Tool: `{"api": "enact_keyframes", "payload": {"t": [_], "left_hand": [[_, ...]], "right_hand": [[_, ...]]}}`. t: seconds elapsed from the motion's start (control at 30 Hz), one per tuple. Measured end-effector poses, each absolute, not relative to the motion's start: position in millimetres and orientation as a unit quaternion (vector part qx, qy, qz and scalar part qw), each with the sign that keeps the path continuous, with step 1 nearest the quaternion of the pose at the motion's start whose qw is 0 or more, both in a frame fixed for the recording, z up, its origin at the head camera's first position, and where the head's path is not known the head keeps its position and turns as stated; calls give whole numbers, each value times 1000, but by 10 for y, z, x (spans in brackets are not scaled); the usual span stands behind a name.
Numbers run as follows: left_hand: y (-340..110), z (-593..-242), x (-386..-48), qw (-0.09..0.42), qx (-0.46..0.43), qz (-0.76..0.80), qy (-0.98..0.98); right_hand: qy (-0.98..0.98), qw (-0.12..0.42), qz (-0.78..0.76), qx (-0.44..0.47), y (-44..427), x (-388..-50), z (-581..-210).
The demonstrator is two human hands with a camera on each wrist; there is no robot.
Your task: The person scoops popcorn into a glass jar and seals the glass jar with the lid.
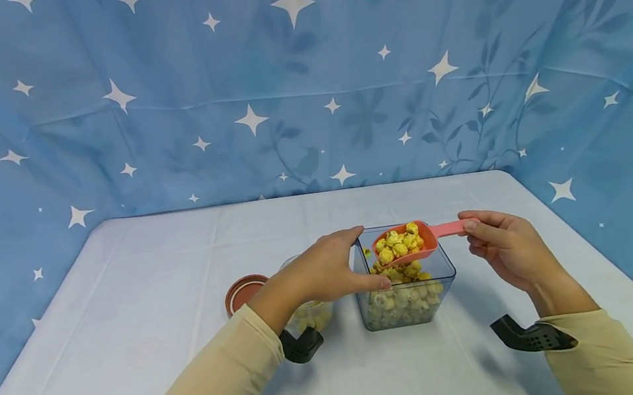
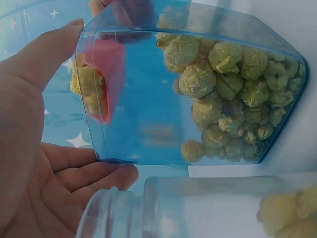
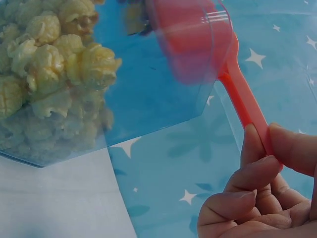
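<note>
A clear square container (image 1: 409, 309) part full of yellow popcorn (image 2: 228, 84) stands on the table. My left hand (image 1: 328, 266) grips its upper rim from the left side, thumb and fingers at opposite edges. In my right hand (image 1: 509, 249) the handle of a pink scoop (image 1: 447, 228) is pinched between thumb and fingers. Level over the container's mouth, the scoop's bowl carries a heap of popcorn. Seen from the right wrist, the pink bowl shows through the clear wall.
Left of the container, partly behind my left forearm, a clear jar (image 1: 314, 314) holds some popcorn at its bottom. A round reddish-brown lid (image 1: 245, 291) lies beyond it on the white-covered table (image 1: 162, 351). A blue star-patterned curtain (image 1: 298, 60) hangs behind.
</note>
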State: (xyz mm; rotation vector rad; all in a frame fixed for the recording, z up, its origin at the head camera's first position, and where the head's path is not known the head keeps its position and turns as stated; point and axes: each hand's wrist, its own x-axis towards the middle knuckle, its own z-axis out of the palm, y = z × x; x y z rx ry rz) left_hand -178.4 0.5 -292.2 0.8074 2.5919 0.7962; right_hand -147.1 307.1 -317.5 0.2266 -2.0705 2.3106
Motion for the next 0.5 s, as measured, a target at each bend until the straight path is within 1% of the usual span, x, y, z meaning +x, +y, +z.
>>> {"api": "enact_keyframes", "payload": {"t": [0.2, 0.5], "left_hand": [[7, -2918, -1790, 149, 284, 273, 907], [-62, -2906, -1769, 120, 282, 271, 912]], "right_hand": [[-663, 22, 745, 73, 3083, -1476, -3150], [-652, 37, 753, 78, 3029, -1460, -3109]]}}
